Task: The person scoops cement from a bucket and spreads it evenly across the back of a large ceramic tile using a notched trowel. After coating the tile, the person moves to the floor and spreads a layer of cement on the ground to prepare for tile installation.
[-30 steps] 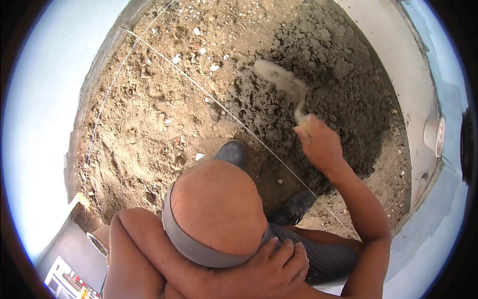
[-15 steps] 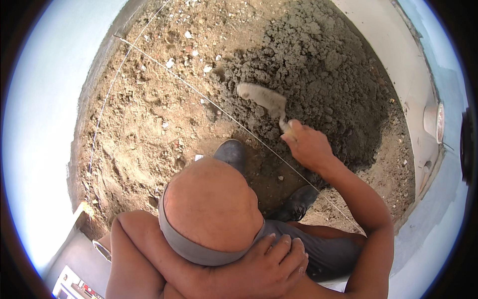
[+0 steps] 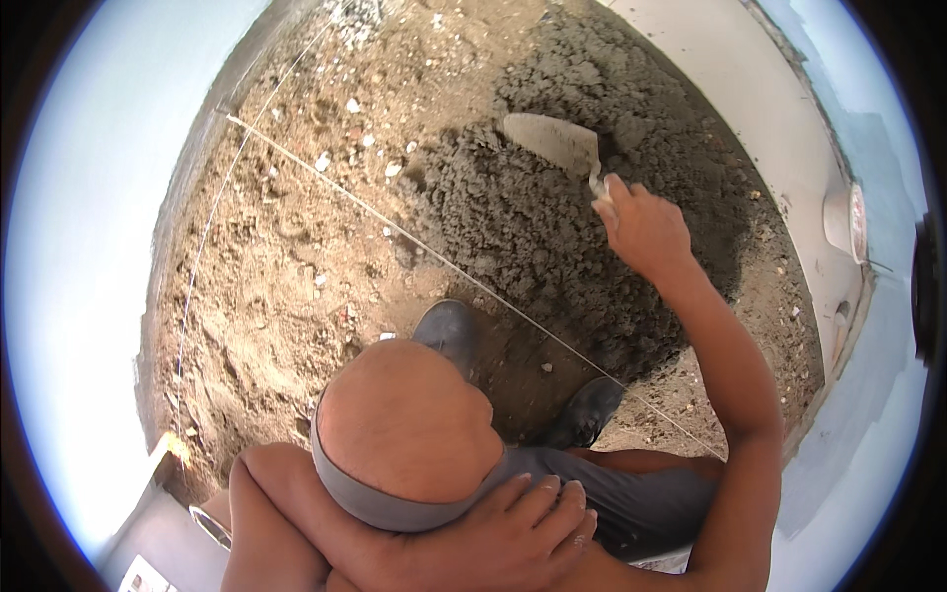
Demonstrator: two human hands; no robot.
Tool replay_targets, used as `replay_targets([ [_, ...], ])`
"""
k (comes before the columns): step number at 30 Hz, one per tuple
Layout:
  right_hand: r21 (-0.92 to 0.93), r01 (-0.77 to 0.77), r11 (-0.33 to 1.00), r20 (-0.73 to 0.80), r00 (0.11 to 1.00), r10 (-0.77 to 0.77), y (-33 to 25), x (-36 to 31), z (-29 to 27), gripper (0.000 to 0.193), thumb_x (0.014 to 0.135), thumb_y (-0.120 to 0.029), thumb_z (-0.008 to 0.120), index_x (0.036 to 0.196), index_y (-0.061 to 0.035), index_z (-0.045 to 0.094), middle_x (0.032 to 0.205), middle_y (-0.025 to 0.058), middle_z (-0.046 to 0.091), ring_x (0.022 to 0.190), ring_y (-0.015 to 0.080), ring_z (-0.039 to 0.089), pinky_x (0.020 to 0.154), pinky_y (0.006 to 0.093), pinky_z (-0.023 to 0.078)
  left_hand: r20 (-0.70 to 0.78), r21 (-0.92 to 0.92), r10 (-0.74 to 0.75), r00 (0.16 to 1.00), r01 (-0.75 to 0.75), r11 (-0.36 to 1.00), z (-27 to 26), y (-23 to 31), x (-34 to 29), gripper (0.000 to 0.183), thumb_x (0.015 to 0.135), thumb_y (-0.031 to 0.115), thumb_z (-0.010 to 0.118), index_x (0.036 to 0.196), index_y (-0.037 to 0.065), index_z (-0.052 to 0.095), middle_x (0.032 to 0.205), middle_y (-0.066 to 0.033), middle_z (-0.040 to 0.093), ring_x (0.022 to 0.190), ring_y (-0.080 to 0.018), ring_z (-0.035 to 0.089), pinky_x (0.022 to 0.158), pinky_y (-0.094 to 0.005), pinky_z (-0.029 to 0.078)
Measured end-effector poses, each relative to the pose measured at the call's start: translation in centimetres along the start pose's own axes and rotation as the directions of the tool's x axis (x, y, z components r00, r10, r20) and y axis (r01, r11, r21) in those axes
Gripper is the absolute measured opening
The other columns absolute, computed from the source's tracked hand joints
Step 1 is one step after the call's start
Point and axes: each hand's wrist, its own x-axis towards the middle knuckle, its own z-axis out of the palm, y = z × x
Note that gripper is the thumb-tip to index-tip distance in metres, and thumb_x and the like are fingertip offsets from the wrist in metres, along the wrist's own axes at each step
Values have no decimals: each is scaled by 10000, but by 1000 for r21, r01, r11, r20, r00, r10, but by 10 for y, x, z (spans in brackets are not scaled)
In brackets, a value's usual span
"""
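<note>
right hand (image 3: 643, 229), trowel (image 3: 554, 143), mortar heap (image 3: 533, 227)

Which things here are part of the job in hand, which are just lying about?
In use:
- right hand gripping a trowel
- grey mortar heap under the blade
- taut string line across the ground

Lying about:
- white stone chips on the brown soil
- round pale object at the right wall
- left hand resting across the bent knee
</note>
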Motion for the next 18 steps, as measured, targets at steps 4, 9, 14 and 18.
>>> replay_targets([
  [4,48,94,994,1,996,-94,18,-10,2,397,1008,-365,482,1223,-37,541,903,170,664,722,339,683,623,426,561,38,-16,37,999,-36,999,1,-1,0,460,833,236,552,1240,23,574,1261,-180,561,1134,-308,548,936,-404,468],
  [9,-18,94,995,198,976,-88,8,-28,-2,409,1010,-391,474,1226,-48,531,907,166,666,736,324,682,635,440,561,81,-123,25,996,-15,992,14,1,0,465,838,221,550,1260,25,568,1279,-186,557,1144,-313,544,934,-405,471],
  [14,78,-215,974,-66,973,220,83,-3,-9,435,1017,-412,459,1222,-33,522,859,173,658,769,350,670,655,460,545,68,-171,86,994,-73,983,8,-5,1,488,865,253,560,1292,18,554,1323,-214,535,1148,-333,538,930,-425,475],
  [18,390,-383,838,-60,897,438,94,-13,12,486,1019,-417,469,1250,9,504,796,167,635,700,334,642,633,438,523,87,-285,27,996,-1,959,8,-7,3,529,873,321,586,1301,12,547,1338,-227,521,1174,-346,522,942,-442,470],
])
